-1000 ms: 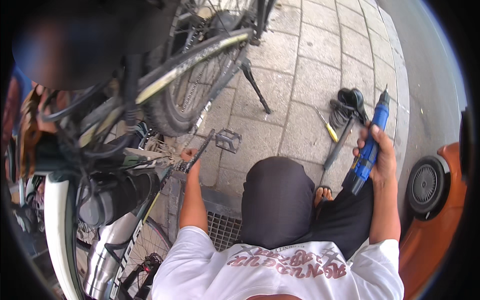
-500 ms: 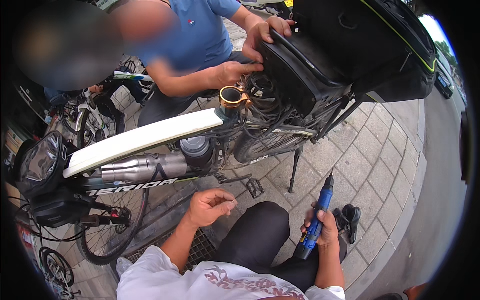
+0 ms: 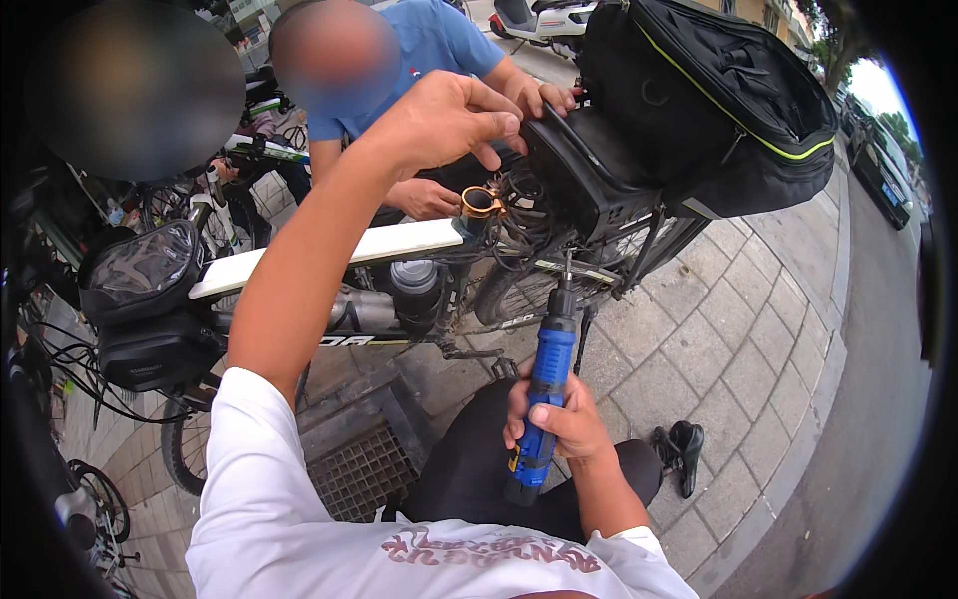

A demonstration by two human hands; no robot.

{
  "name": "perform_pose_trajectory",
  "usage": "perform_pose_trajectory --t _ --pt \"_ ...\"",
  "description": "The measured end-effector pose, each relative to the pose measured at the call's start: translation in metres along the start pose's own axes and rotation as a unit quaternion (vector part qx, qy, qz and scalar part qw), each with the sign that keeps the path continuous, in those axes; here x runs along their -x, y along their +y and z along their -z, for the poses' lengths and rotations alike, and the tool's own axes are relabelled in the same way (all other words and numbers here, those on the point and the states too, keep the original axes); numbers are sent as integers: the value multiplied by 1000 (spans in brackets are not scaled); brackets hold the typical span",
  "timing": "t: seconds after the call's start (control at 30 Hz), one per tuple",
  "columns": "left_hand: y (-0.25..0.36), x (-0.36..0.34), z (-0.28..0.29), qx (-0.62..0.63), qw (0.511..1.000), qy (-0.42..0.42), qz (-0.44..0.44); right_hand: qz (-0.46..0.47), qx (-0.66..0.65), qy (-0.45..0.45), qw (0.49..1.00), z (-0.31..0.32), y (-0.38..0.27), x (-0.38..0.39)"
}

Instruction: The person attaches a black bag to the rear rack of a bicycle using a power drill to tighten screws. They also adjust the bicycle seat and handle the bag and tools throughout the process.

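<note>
My left hand (image 3: 469,125) is raised beside the bicycle's black rack plate (image 3: 579,180), fingers bent into a loose pinch; whatever they hold is too small to make out. My right hand (image 3: 559,429) grips a blue cordless screwdriver (image 3: 550,364) upright over my knee, its bit just below the plate in view; contact cannot be told. A gold clamp (image 3: 483,202) rings the open seat tube, with tangled cables beside it. Across the bike, a person in blue (image 3: 439,45) has one hand (image 3: 539,95) at the rack and the other (image 3: 424,197) near the clamp.
The white frame tube (image 3: 329,250) carries a front bag (image 3: 140,280); a large black bag (image 3: 723,120) sits on the rack. A detached saddle (image 3: 679,454) lies on the pavement, near a drain grate (image 3: 359,469). Other bicycles stand left; a car (image 3: 878,165) is at upper right.
My view has tipped up toward the rack. My left hand rose from low by the crank to beside the plate. My right hand moved the screwdriver leftward, bit toward the rack.
</note>
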State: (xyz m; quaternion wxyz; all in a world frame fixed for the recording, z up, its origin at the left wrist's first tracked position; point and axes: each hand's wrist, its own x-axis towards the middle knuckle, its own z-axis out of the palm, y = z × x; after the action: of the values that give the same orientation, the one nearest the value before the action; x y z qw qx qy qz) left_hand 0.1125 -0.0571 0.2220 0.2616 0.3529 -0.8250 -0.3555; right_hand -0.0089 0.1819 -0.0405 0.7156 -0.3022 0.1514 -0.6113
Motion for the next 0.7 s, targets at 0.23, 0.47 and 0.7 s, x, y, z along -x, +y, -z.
perform_pose_trajectory --t 0.23,0.47,0.7 --pt "-33 -55 10 19 991 -106 85 12 -33 -46 998 -53 6 -63" --pt "-45 -76 10 26 979 -171 111 14 -22 -16 1000 -70 -5 -88" --pt "-56 -98 17 139 954 -213 159 29 -30 32 999 -98 -10 -117"
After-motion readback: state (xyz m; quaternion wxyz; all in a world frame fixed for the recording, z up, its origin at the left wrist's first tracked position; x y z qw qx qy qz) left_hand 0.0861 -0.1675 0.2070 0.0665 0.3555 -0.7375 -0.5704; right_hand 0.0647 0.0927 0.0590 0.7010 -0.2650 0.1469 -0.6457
